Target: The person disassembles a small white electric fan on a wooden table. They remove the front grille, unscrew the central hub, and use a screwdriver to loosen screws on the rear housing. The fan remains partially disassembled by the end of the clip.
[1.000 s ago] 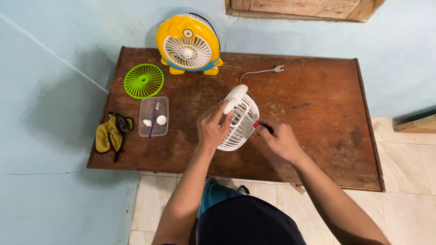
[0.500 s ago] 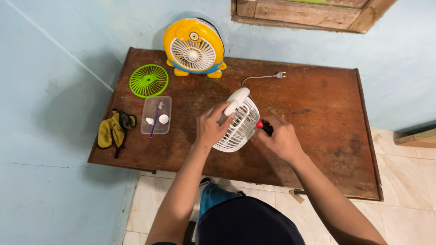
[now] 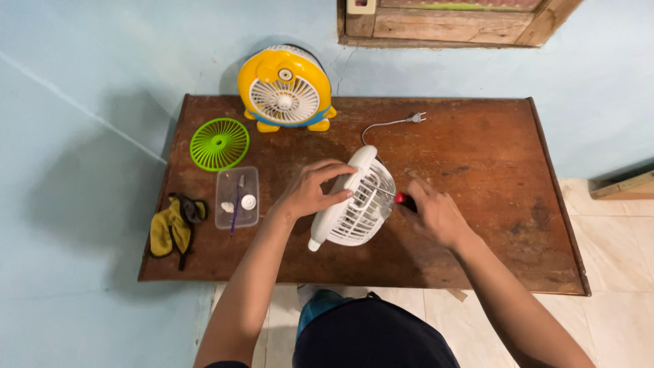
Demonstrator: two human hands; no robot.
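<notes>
Fingers of the left hand [image 3: 306, 193] curl over the small white plastic desk fan [image 3: 354, 201], tilted mid-table on the brown wooden table [image 3: 490, 157]. Directly right, the right hand [image 3: 436, 215] is closed around a red-handled screwdriver [image 3: 400, 198], its shaft pointing left into the grille.

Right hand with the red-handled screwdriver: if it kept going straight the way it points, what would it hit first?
The right hand aims the screwdriver leftward at the white fan, so it would probably meet the fan's grille first. The left hand grips the fan's far side. Depth is hard to judge.
</notes>
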